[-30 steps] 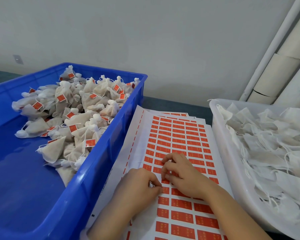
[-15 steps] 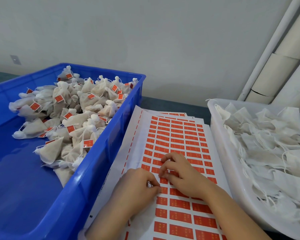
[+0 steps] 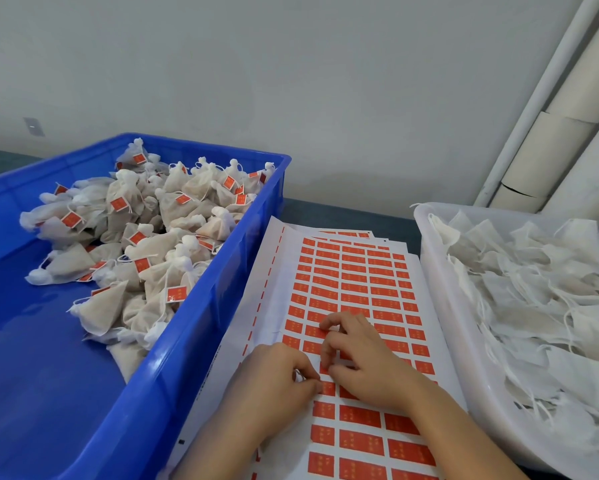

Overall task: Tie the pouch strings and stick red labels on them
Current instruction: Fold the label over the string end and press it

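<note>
- The label sheet point(image 3: 353, 289) lies flat on a stack of like sheets on the dark table point(image 3: 343, 213), between the blue crate point(image 3: 194, 341) and the white tub point(image 3: 436, 306). Its long axis runs from the table's near edge toward the far edge at the wall.
- The red labels point(image 3: 360, 441) are small rectangles in rows, with their long sides lying across the sheet from crate side to tub side. A dashed red strip runs lengthwise down the sheet's left margin.
- The left hand point(image 3: 273, 379) rests on the near part of the sheet with its fingers curled, thumb and forefinger tips meeting at the corner of a label. I cannot tell whether they grip it.
- The right hand point(image 3: 363, 362) is just beside it, fingers bent, tips down on the labels. Whether it pinches one cannot be told either.
- Tied pouches point(image 3: 145, 237) — each with a red tag on its string — are heaped toward the far right corner of the crate.
- Flat untied pouches point(image 3: 533, 289), strings loose, fill the tub.
</note>
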Action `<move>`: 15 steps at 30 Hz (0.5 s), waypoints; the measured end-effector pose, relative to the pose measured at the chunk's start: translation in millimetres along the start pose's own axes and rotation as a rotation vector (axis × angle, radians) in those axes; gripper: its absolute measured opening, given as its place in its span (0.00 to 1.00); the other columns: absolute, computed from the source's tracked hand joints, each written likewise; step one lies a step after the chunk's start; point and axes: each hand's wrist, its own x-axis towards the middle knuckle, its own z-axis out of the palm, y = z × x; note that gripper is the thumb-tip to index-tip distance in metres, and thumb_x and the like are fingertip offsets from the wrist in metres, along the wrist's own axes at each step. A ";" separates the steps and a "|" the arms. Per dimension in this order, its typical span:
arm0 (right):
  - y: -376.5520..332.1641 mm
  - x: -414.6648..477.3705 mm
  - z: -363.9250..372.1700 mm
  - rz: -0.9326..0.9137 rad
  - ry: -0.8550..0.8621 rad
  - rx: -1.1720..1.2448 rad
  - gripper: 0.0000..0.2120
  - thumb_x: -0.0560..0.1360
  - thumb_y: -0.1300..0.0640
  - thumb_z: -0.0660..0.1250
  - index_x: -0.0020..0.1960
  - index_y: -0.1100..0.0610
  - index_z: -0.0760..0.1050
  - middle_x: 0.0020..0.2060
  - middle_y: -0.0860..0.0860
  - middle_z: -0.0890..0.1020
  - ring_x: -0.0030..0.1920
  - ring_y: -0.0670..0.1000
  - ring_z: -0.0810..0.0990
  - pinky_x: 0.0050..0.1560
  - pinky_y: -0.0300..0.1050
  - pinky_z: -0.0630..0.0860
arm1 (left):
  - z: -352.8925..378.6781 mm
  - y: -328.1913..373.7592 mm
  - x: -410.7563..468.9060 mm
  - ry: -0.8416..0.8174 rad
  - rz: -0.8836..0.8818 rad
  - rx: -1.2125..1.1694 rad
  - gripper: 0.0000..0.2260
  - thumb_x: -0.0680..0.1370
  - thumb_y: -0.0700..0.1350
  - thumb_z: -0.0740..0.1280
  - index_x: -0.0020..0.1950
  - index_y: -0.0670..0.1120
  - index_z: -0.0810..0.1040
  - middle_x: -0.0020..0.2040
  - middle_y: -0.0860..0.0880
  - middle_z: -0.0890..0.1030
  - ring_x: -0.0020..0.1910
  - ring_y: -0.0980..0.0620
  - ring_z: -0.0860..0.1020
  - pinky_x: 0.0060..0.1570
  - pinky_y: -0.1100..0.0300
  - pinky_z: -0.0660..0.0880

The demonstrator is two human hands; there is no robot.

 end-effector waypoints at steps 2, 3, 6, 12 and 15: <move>-0.2 -1.1 -0.3 0.004 0.011 0.030 0.10 0.73 0.51 0.61 0.43 0.35 0.66 0.64 0.34 0.61 0.62 0.36 0.57 0.67 0.41 0.59 | -0.3 0.3 -0.1 -0.001 0.004 0.001 0.12 0.74 0.57 0.67 0.55 0.58 0.80 0.57 0.61 0.79 0.47 0.62 0.77 0.56 0.63 0.76; -0.5 -0.9 -0.9 0.005 0.013 0.036 0.11 0.73 0.51 0.61 0.44 0.34 0.66 0.64 0.34 0.61 0.62 0.36 0.57 0.66 0.41 0.59 | -0.6 0.6 0.0 -0.004 0.006 0.000 0.12 0.74 0.57 0.67 0.56 0.58 0.80 0.57 0.61 0.79 0.47 0.62 0.77 0.56 0.63 0.76; -0.5 -0.8 -1.5 0.003 0.009 0.029 0.09 0.73 0.51 0.61 0.44 0.35 0.67 0.64 0.34 0.61 0.63 0.36 0.57 0.67 0.42 0.59 | -1.0 0.8 -0.2 -0.007 0.001 -0.008 0.12 0.73 0.57 0.67 0.55 0.58 0.80 0.57 0.61 0.79 0.48 0.61 0.77 0.55 0.63 0.76; -1.0 0.1 -1.7 0.014 -0.003 0.034 0.09 0.73 0.52 0.61 0.42 0.36 0.66 0.65 0.34 0.61 0.65 0.39 0.58 0.70 0.45 0.60 | -0.9 0.2 -0.3 -0.004 0.004 -0.010 0.12 0.73 0.57 0.67 0.55 0.58 0.80 0.57 0.61 0.79 0.47 0.62 0.77 0.55 0.64 0.76; -0.9 0.0 -3.7 0.024 0.000 0.081 0.11 0.74 0.52 0.62 0.45 0.35 0.66 0.66 0.34 0.61 0.66 0.38 0.58 0.70 0.46 0.60 | -0.5 0.6 -0.3 -0.002 0.007 -0.010 0.12 0.73 0.57 0.67 0.56 0.58 0.80 0.56 0.62 0.78 0.47 0.62 0.77 0.56 0.63 0.76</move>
